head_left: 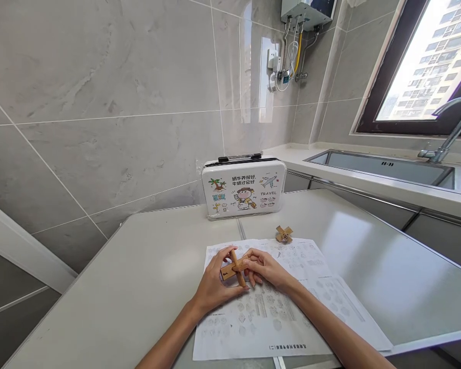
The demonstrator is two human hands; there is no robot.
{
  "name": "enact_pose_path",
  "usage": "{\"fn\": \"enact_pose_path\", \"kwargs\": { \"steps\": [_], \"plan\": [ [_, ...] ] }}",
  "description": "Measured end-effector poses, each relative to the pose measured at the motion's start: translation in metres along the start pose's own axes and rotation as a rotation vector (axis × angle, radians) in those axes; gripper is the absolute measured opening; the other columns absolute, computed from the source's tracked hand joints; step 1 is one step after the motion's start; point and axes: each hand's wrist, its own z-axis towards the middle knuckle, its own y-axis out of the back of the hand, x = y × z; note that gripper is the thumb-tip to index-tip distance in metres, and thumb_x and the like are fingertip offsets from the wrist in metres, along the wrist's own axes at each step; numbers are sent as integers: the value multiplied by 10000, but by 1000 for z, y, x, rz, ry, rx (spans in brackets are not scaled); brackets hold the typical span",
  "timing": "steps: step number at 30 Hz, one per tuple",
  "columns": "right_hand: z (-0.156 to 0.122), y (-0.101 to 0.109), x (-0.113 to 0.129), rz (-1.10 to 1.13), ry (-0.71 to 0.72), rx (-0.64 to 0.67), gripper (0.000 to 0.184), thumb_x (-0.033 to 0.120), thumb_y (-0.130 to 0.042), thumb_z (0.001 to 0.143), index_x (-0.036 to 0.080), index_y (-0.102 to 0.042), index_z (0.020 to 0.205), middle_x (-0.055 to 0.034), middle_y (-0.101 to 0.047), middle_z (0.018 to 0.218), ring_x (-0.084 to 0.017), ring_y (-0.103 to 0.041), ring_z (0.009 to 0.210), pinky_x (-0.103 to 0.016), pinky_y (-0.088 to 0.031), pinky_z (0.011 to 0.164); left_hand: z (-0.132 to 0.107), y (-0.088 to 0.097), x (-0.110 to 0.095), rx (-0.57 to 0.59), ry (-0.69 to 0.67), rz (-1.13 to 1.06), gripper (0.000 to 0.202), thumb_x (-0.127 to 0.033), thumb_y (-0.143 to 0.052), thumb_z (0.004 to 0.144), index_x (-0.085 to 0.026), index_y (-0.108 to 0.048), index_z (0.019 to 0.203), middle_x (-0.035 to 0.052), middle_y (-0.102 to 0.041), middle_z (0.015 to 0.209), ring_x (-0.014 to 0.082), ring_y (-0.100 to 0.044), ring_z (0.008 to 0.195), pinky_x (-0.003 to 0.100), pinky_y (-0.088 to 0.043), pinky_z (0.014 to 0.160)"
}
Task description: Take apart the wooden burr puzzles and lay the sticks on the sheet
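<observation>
Between my two hands is a wooden interlocking puzzle (229,271) of crossed pieces, held just above a printed sheet. My left hand (214,283) grips it with the thumb at the lower end of one piece and a finger at its upper end. On the other side, my right hand (264,267) pinches the right part of the puzzle with thumb and fingers. Part of the puzzle is hidden behind the fingers. A second wooden interlocking puzzle (284,234), cross-shaped, rests near the sheet's far edge. Faint diagrams and text cover the printed sheet (253,338), lying under both hands.
A white carry case (244,188) with cartoon prints stands at the table's back against the tiled wall. The pale table (146,287) has a seam down its middle. To the right are a sink (384,166), a faucet (451,128) and a window.
</observation>
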Motion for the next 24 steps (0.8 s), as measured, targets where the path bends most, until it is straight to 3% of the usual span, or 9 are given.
{"fn": "enact_pose_path", "kwargs": {
  "steps": [5, 9, 15, 21, 24],
  "plan": [
    [-3, 2, 4, 26, -39, 70, 443, 601, -687, 883, 197, -529, 972, -24, -734, 774, -131, -663, 496, -188, -357, 409, 1, 1, -6, 12, 43, -108, 984, -392, -940, 628, -333, -427, 1466, 87, -565, 1446, 269, -621, 1150, 447, -524, 1025],
    [-4, 1, 9, 64, -50, 100, 444, 616, -672, 887, 218, -488, 958, -26, -750, 785, -148, -678, 508, -186, -363, 407, 3, 2, -9, -4, 69, -215, 998, -348, -956, 607, -330, -408, 1442, 102, -509, 1514, 279, -599, 1238, 490, -493, 1092],
    [-6, -1, 10, 118, -50, 79, 415, 608, -639, 915, 235, -458, 902, 19, -707, 666, -114, -578, 446, -188, -362, 429, 1, -1, -6, 11, 31, -256, 1025, -346, -966, 610, -339, -370, 1444, 115, -477, 1546, 287, -610, 1256, 512, -459, 1128],
    [-4, 0, 9, 117, -48, 60, 435, 627, -651, 900, 236, -461, 898, 10, -699, 702, -101, -536, 455, -199, -359, 440, -1, -3, -5, -10, -33, -210, 919, -353, -931, 683, -358, -402, 1433, 120, -340, 1637, 335, -537, 1367, 520, -463, 1121],
    [-5, 0, 10, 111, -34, 36, 452, 644, -646, 897, 231, -465, 875, 13, -688, 702, -90, -507, 448, -203, -351, 448, 0, -2, -7, -10, -41, -202, 802, -340, -905, 726, -368, -474, 1402, 102, -301, 1654, 317, -584, 1319, 502, -498, 1100]
  ]
}}
